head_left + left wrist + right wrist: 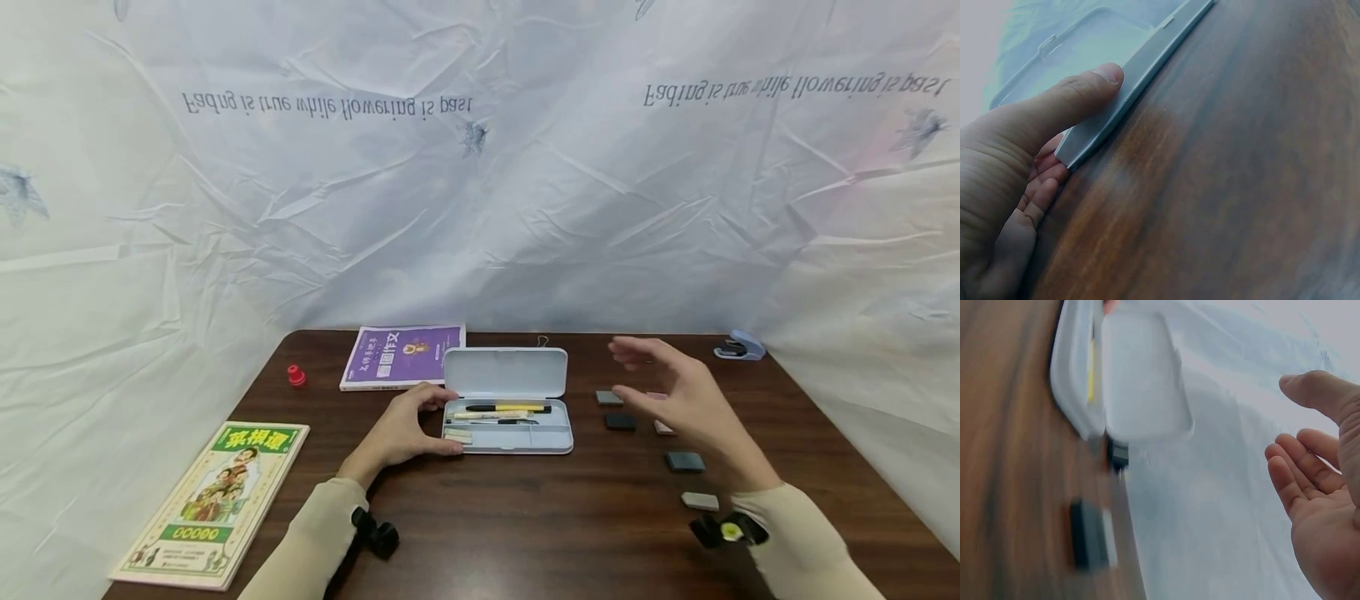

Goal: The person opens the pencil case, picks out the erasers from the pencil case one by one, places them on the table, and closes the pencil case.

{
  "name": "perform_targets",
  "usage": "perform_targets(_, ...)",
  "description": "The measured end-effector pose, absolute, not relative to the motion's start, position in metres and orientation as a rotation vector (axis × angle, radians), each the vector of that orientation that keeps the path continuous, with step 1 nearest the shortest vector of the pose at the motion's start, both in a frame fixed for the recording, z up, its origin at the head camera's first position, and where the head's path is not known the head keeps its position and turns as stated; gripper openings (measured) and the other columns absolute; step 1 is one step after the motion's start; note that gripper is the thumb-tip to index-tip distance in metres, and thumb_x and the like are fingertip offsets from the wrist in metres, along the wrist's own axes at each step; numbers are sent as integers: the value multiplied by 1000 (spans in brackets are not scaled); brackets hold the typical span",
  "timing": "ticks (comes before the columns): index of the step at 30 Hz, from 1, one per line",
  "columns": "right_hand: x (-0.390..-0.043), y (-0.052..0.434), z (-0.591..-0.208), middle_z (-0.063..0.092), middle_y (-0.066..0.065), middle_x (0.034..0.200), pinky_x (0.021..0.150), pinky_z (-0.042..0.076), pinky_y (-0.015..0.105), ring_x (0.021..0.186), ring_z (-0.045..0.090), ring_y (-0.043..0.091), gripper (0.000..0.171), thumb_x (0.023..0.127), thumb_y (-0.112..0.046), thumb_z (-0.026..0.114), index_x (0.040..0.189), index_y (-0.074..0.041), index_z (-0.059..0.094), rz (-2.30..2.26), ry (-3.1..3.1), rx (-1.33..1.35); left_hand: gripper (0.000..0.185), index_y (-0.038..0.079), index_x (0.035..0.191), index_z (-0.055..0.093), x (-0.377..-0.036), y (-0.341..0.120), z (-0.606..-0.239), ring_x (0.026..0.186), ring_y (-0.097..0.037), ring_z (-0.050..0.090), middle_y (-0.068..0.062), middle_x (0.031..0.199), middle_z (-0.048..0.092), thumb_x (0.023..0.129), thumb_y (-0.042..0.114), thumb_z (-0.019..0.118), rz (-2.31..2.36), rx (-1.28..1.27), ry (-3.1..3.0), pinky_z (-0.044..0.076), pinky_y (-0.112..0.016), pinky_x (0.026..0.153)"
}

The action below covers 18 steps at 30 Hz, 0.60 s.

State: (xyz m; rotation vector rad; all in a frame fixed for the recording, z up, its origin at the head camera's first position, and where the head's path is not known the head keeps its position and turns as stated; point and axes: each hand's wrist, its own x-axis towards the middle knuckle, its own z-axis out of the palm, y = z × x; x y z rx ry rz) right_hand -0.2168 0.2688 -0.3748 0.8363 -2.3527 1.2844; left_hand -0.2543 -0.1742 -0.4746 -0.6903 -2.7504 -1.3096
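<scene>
One open pencil case [507, 425], gripped at its end by the left hand [401, 433]. The right hand [678, 396] hovers, fingers spread, over five erasers [685, 461]. Two books [402, 356] lie left.

We see a dark wooden table [525, 517] carrying an open pencil case [507, 404] mid-surface, two books [402, 357] [213, 504] toward its left edge, erasers [685, 461] rightward, a stapler [739, 346] at the far right corner.

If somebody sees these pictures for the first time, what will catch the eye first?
The open pencil case at the table's middle, lid up, pens inside. The left hand holds its left end; the right hand hovers open and empty above the small erasers to its right.
</scene>
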Motion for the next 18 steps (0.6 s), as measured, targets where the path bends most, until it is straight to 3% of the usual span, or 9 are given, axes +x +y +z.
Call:
perform_targets(4,-234,240,-372,70,11,144,110,54,22,130,67,18,65,93,5,87,153,-4,64,1337,-2295,881,81,22,142,74,-254,-174,-474,123,-18,65,5,136,70,72,45,107,-1317,-686,-2753,55,-47,113)
perform_targets(9,-247,203,-367,68,15,146,113,54,25,134,65,28,63,96,3,85,154,-1,61,1480,-2258,948,81,23,142,74,-253,-174,-475,124,-18,64,6,137,70,72,47,107,-1318,-683,-2757,55,-47,113)
perform_targets(15,-257,162,-368,70,18,143,114,56,45,132,66,42,58,97,6,83,151,4,62,1611,-2192,1062,81,23,142,74,-253,-174,-474,124,-18,65,6,137,70,72,47,107,-1319,-685,-2747,55,-48,113)
perform_targets(18,-260,143,-375,71,16,141,112,56,56,130,67,43,55,98,2,84,149,0,65,1639,-2212,1071,81,22,142,74,-253,-174,-474,124,-19,65,6,137,70,72,47,107,-1323,-688,-2743,55,-48,114)
